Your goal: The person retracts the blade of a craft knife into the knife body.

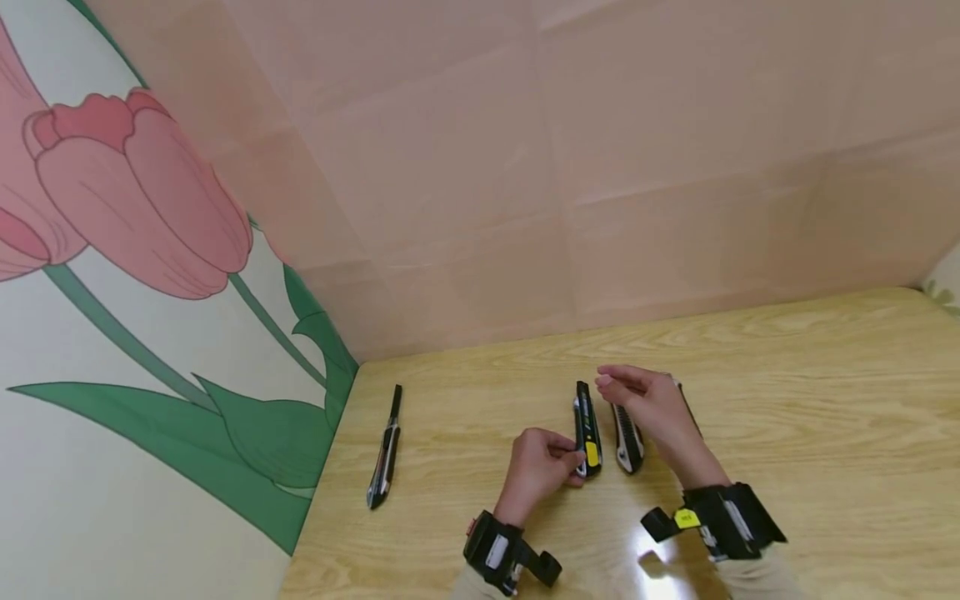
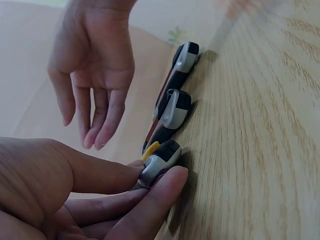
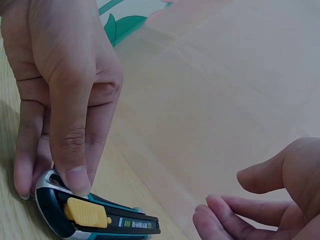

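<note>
My left hand [image 1: 534, 467] pinches the rear end of a black utility knife [image 1: 587, 421] with a yellow slider. In the right wrist view this utility knife [image 3: 117, 220] shows teal edges and a silver rim, with the thumb on its side. My right hand [image 1: 660, 410] hovers to the right, fingers loosely bent and holding nothing. Beneath it lies a second utility knife [image 1: 628, 442], black and silver, its front partly hidden. A third utility knife [image 2: 182, 65] rests beyond that in the left wrist view; the right hand mostly covers it in the head view.
Farther left on the wood-grain table [image 1: 465, 400] lies another utility knife [image 1: 385, 454] with a dark strip extending from its front. A pinkish covering [image 1: 570, 167] rises behind the table. A wall with printed tulips [image 1: 150, 192] borders the left side.
</note>
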`<control>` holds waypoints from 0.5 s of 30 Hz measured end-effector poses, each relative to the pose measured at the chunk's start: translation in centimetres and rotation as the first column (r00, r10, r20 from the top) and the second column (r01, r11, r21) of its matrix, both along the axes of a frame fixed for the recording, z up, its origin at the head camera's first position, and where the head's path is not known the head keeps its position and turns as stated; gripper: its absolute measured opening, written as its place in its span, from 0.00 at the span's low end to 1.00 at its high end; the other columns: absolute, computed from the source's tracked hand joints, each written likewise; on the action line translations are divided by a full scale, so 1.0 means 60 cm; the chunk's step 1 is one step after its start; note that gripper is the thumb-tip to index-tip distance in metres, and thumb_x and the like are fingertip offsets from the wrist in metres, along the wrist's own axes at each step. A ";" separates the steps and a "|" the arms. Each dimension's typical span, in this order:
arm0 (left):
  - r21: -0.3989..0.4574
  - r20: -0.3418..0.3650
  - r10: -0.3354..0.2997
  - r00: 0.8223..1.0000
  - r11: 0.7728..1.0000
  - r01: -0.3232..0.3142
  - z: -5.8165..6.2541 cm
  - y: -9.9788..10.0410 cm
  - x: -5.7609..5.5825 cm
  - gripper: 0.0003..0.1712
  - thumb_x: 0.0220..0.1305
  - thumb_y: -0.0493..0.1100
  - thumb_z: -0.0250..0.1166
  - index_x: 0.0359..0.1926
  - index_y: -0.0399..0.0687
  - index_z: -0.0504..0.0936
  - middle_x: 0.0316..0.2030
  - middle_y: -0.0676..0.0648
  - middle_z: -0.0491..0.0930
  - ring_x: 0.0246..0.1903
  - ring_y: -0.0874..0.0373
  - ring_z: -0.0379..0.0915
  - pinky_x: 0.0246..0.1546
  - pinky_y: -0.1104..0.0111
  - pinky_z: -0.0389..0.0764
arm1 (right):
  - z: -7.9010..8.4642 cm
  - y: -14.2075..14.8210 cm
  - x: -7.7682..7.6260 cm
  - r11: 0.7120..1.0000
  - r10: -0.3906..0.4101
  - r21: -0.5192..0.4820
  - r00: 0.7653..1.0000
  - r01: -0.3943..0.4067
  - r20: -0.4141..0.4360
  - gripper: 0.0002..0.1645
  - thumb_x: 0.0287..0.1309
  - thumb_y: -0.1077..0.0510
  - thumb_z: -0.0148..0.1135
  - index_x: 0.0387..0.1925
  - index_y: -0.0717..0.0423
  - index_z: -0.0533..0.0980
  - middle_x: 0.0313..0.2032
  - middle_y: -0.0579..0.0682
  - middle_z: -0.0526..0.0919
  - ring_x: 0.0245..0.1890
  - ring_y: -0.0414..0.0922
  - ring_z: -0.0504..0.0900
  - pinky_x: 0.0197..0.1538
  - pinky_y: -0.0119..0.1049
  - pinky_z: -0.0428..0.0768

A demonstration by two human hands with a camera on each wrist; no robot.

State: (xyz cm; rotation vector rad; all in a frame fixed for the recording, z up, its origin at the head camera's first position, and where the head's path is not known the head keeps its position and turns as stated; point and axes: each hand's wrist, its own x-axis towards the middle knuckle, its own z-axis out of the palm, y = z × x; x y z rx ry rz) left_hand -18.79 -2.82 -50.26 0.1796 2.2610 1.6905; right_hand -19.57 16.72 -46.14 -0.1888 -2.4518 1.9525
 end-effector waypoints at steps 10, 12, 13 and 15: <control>-0.131 -0.093 -0.020 0.995 0.991 0.008 0.008 -0.003 0.006 0.03 0.62 0.33 0.72 0.34 0.35 0.88 0.22 0.49 0.85 0.19 0.56 0.83 0.17 0.73 0.80 | 0.000 0.002 0.001 1.000 0.015 0.025 1.000 -0.015 -0.006 0.36 0.71 0.40 0.59 0.68 0.61 0.72 0.61 0.64 0.80 0.58 0.57 0.82 0.65 0.57 0.75; -0.159 -0.110 -0.026 0.994 0.987 0.008 0.009 -0.005 0.007 0.02 0.62 0.33 0.72 0.34 0.36 0.88 0.21 0.49 0.84 0.18 0.56 0.82 0.17 0.74 0.78 | -0.001 0.002 0.001 0.999 0.015 0.028 1.000 -0.015 -0.009 0.35 0.72 0.42 0.59 0.68 0.62 0.72 0.60 0.64 0.80 0.57 0.57 0.82 0.65 0.57 0.75; -0.164 -0.113 -0.024 0.993 0.986 0.005 0.010 -0.006 0.007 0.02 0.62 0.33 0.72 0.34 0.36 0.88 0.21 0.49 0.84 0.18 0.57 0.82 0.16 0.74 0.78 | -0.001 0.003 0.001 0.999 0.017 0.028 1.000 -0.017 -0.008 0.34 0.72 0.43 0.59 0.68 0.62 0.72 0.60 0.64 0.80 0.57 0.57 0.82 0.65 0.57 0.75; -0.172 -0.116 -0.019 0.993 0.985 -0.002 0.010 -0.009 0.008 0.02 0.61 0.33 0.72 0.34 0.36 0.88 0.22 0.49 0.84 0.19 0.56 0.82 0.17 0.74 0.78 | -0.002 0.004 0.001 0.999 0.021 0.030 1.000 -0.021 -0.007 0.34 0.73 0.43 0.59 0.68 0.62 0.72 0.60 0.65 0.79 0.57 0.57 0.82 0.65 0.56 0.76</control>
